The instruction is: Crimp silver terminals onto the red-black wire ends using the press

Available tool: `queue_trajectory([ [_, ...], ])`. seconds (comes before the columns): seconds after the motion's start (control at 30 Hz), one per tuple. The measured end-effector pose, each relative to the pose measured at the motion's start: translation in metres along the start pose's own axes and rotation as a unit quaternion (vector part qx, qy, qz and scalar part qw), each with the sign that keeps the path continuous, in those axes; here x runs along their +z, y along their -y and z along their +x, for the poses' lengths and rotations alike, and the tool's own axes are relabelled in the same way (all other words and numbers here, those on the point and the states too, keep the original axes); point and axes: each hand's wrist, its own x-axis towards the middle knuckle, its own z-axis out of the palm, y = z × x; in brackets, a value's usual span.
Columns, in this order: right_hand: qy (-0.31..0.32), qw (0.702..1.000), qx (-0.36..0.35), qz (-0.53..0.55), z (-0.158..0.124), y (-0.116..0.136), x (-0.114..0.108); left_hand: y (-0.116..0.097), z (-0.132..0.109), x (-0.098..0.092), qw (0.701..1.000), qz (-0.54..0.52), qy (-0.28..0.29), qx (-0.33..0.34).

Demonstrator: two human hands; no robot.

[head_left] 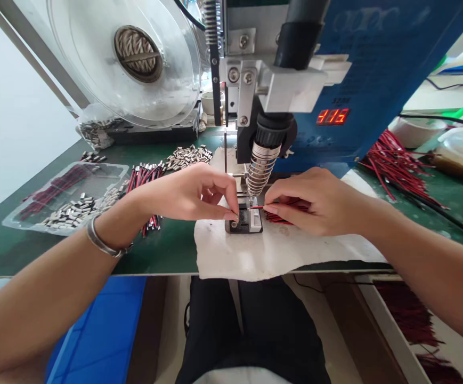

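Note:
My left hand [193, 193] pinches a small metal part at the left end of a black fixture block [245, 222] under the machine's ribbed metal nozzle [262, 168]. My right hand [310, 200] is closed on a thin red wire [257, 207], its tip pointing at the fixture below the nozzle. More red wires [276, 217] lie bunched under my right palm. The fixture sits on a white cloth [263, 250].
Clear tray [99, 172] with metal sleeves and dark wires at left; a wired bundle [147, 176] and loose sleeves [189, 156] behind my left hand. Red wire pile [395, 160] at right. Blue machine with red display [333, 116], clear reel [135, 53]. The green table's edge [55, 269] is near my lap.

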Motion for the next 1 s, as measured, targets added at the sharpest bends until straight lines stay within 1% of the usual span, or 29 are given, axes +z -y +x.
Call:
queue_trajectory([
  [0.17, -0.011, 1.0, -0.015, -0.002, -0.0002, -0.0012, 0.0005, 0.0018, 0.0013, 0.0001, 1.0, 0.014, -0.014, 0.006],
  [0.3, -0.015, 1.0, -0.019, -0.003, -0.0005, -0.0011, 0.0008, 0.0004, 0.0029, -0.0004, 1.0, 0.019, -0.01, 0.009],
  [0.5, -0.014, 1.0, -0.016, -0.006, -0.0004, 0.0, 0.0005, 0.0032, 0.0012, -0.0017, 1.0, 0.011, 0.004, -0.012],
  [0.63, -0.015, 1.0, -0.019, -0.007, -0.0002, 0.0003, 0.0002, 0.0046, -0.0001, -0.0022, 1.0, 0.007, 0.005, -0.014],
  [0.7, -0.015, 1.0, -0.019, -0.009, -0.0003, 0.0002, 0.0001, 0.0046, -0.0003, -0.0019, 1.0, 0.012, -0.004, -0.009],
  [0.87, -0.014, 1.0, -0.02, -0.011, -0.0008, -0.0001, -0.0002, 0.0047, -0.0002, 0.0007, 0.999, 0.022, -0.045, 0.02],
  [1.0, -0.021, 0.999, -0.023, -0.013, -0.0006, 0.0, -0.0003, 0.0061, 0.0007, 0.0028, 0.998, 0.02, -0.057, 0.029],
])
